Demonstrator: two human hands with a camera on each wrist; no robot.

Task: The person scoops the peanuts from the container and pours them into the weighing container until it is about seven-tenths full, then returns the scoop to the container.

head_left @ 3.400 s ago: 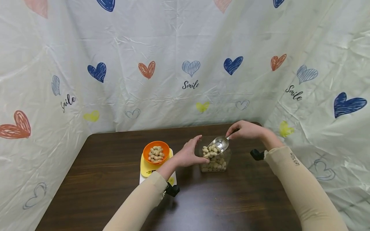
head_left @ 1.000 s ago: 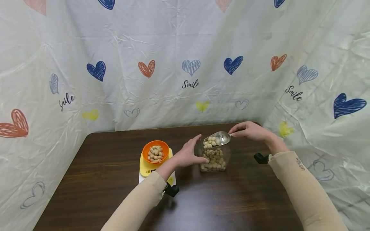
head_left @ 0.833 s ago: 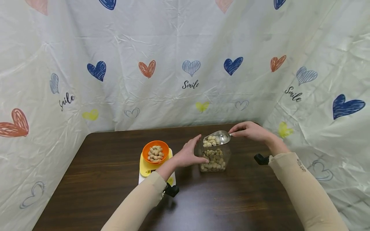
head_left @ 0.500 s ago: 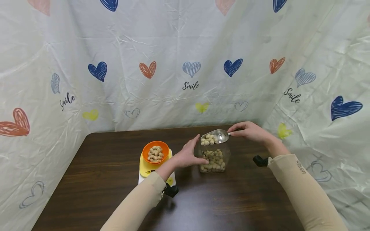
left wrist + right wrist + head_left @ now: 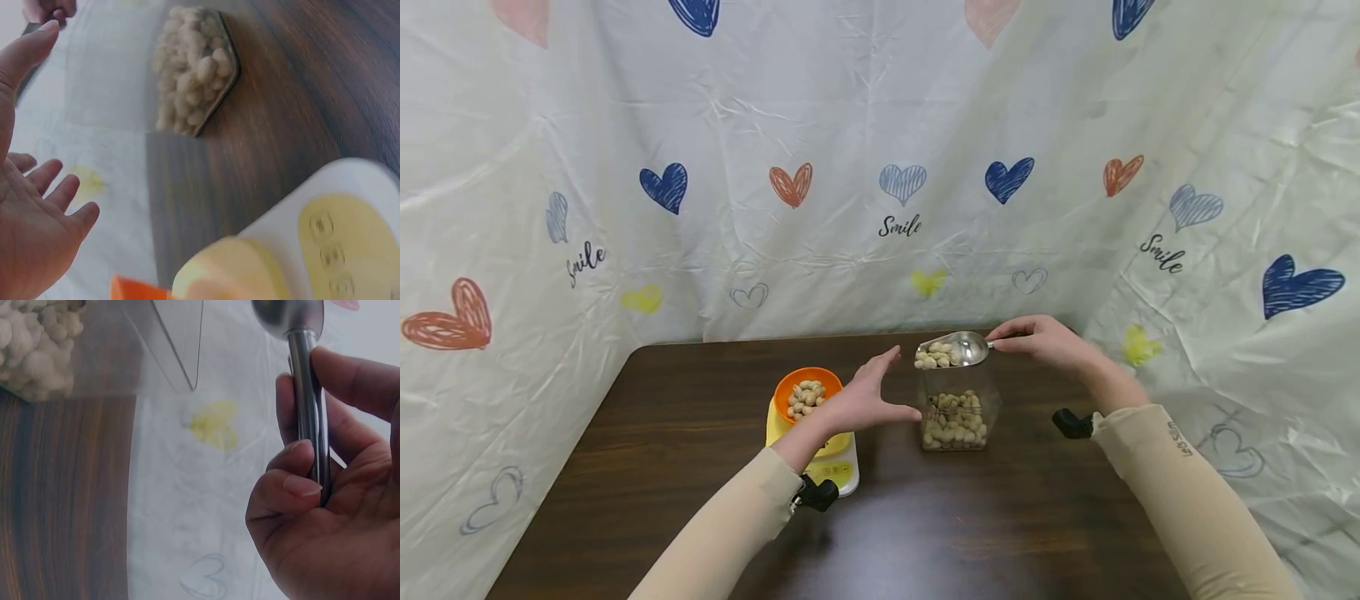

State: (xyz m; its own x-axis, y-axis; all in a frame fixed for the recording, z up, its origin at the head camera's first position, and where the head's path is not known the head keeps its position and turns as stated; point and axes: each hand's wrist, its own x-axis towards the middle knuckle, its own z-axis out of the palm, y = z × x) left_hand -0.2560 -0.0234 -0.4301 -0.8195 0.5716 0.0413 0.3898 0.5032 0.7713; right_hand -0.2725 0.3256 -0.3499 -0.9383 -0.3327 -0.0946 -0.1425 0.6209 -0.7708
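My right hand (image 5: 1037, 340) grips the handle of a metal scoop (image 5: 972, 348), its fingers curled round it in the right wrist view. Several unshelled peanuts (image 5: 936, 357) lie in the scoop, which is above a clear square container (image 5: 992, 400) partly filled with peanuts (image 5: 955, 421). My left hand (image 5: 859, 402) is spread, thumb and fingers apart, left of the container and holding nothing. Behind its wrist, an orange bowl (image 5: 787, 385) of peanuts sits on a yellow and white kitchen scale (image 5: 838, 472), partly hidden by the left forearm.
Everything stands on a dark wooden table (image 5: 685, 450). A white curtain (image 5: 820, 283) printed with hearts hangs behind and beside it. A black wrist camera (image 5: 817, 493) juts from the left wrist, close to the scale; another black camera (image 5: 1072, 423) is on the right wrist.
The scoop has risen from the peanuts in the container to above its rim and shifted slightly left. My left hand has come off the container's side and moved left, over the scale.
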